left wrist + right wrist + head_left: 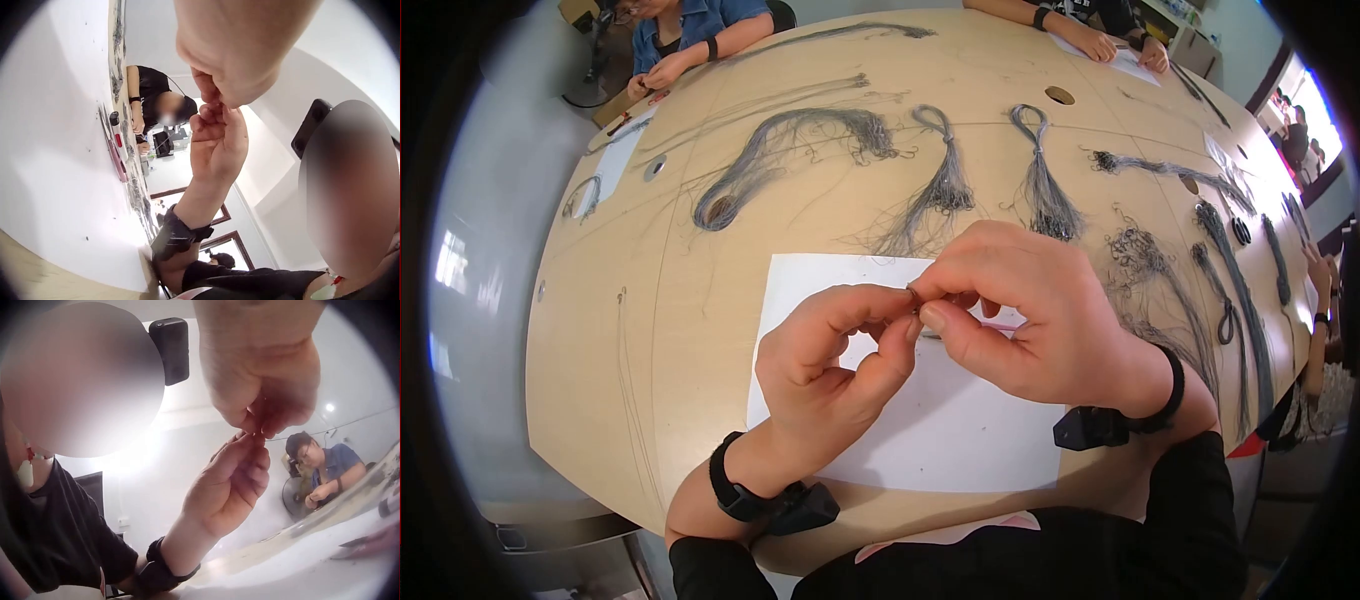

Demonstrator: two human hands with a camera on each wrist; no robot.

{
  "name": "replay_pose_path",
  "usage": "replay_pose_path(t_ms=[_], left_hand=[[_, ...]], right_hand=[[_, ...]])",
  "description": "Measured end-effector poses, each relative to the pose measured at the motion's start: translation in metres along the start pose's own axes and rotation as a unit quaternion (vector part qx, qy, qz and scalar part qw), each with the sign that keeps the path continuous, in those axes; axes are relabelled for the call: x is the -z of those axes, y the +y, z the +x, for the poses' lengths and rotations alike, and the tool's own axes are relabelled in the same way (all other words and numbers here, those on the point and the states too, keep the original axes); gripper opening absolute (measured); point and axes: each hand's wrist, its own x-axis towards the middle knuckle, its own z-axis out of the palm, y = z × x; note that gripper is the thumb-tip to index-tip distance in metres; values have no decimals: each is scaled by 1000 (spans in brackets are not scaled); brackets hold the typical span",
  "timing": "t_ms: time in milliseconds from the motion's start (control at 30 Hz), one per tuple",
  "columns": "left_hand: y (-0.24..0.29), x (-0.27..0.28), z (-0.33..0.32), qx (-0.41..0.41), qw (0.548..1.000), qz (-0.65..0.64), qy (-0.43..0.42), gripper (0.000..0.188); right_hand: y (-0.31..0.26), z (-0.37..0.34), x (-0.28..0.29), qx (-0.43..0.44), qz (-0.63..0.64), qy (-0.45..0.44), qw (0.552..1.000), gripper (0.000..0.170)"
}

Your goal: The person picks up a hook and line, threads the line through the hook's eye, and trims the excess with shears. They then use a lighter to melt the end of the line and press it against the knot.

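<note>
Above the white paper (960,440), a small dark piece (914,297) is pinched between the thumb and forefinger of the left hand (830,360) and gripped beside them by the thumb and forefinger of the right hand (1030,310). The two hands' fingertips are brought close together; the other fingers of both are bent, and the exact shape of the piece cannot be told. A pink-handled tool (117,159) is laid on the paper, partly covered by the right hand in the head view. Beyond the paper, two looped bundles of grey strands (950,190) (1043,180) are laid on the table (580,400), with a larger bent bundle (770,145) placed to their left. To the paper's left, thin strands (624,370) are stretched out; to its right, a tangled bundle (1155,265) is spread.
</note>
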Motion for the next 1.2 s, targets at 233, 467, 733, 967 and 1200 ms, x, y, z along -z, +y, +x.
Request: replay_pose_path(t_ms=[233,467,733,967,1200], left_hand=[[-1,1,0,-46,997,52,-20,20],[1,1,0,45,992,-107,-40,31],[2,-5,1,55,992,-112,-24,34],[-4,-1,-2,16,999,38,-16,18],[-10,-1,1,-54,988,144,2,11]], right_hand=[[0,0,3,-23,-10,-52,998,7],[8,1,-3,30,-21,-45,998,9],[6,-4,-7,19,-49,-3,999,14],[9,-8,-11,-22,-3,40,999,8],[12,-9,-10,-3,0,50,999,7]])
